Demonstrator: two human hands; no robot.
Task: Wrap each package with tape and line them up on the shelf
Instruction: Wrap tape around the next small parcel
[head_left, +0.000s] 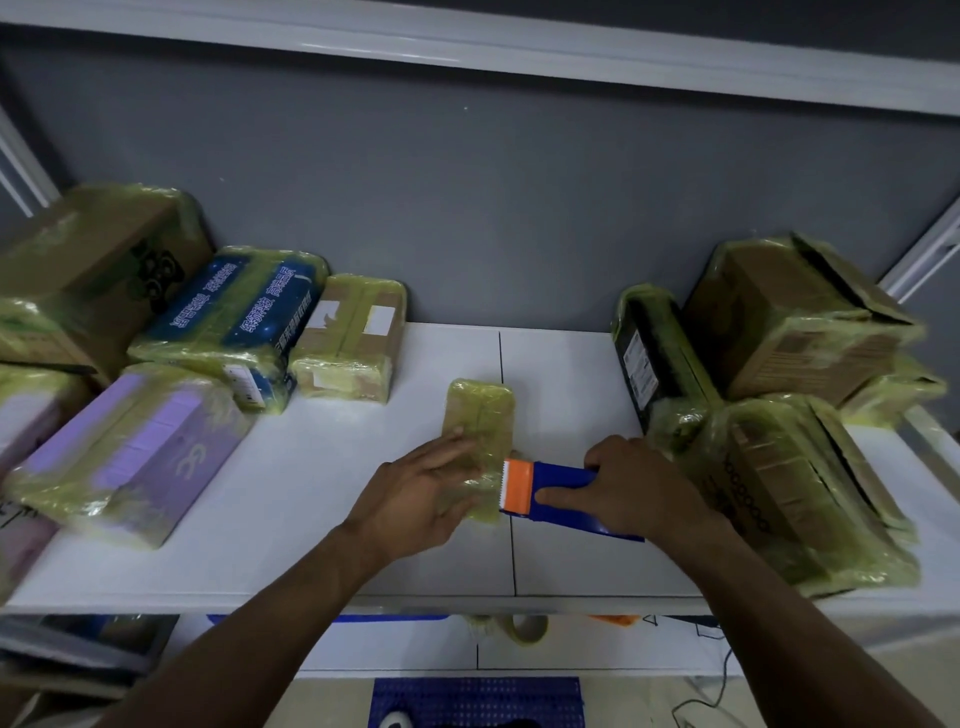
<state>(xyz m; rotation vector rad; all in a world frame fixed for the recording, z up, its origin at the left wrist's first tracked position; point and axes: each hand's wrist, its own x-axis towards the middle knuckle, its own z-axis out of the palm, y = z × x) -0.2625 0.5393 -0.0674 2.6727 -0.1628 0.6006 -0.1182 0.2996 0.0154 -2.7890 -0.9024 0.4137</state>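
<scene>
1. Package (480, 415) position: small and tape-covered, it lay flat near the middle of the shelf (561, 374). Its long axis ran away from the person, tilted slightly.
2. On the package's near end rested the left hand (426, 483), reaching in from the left. Its fingers lay fairly straight across the top, pressing down rather than gripping. Whether the thumb hooked the near edge could not be told.
3. To the right, the right hand (628, 483) was curled round a blue dispenser (566, 493), index finger stretched along its side. The orange cutter (517, 486) pointed left and touched the package's near right edge.
4. The package therefore lay left of the dispenser, which met it crosswise, roughly square to the long axis. The left hand was the nearer one, already on it.
5. The step looked like closing or cutting a band round the near end. That would need the left hand to pin the package while the right pulled away rightward.
6. Wrapped boxes stood at the left (135, 452) and right (795, 322), well apart from the package.
</scene>
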